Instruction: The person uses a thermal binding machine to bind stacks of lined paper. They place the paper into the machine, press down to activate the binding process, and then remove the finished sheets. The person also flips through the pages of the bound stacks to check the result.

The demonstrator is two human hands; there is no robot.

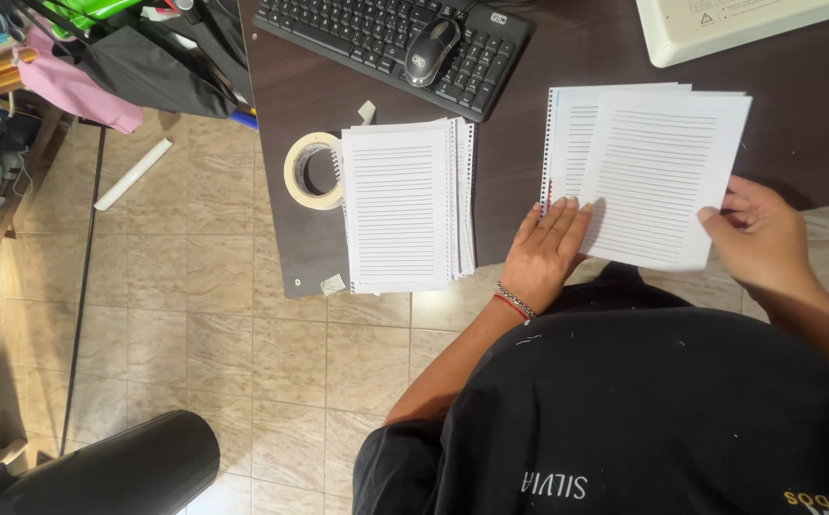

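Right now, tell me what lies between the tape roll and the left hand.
In the head view, the stack of lined punched sheets lies between the tape roll and the left hand.

Head view: worn on the person's head, facing steeply down, close above the counter edge.
Framing: tiled floor left of the grip, keyboard beyond it.

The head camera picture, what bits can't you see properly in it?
- Beige machine: cut off by the top edge.
- Right hand: its fingertips hide under the top lined sheet.
- Lower sheets of the punched paper stack: covered by the top page.
- Keyboard: far side cut off; the mouse covers some keys.
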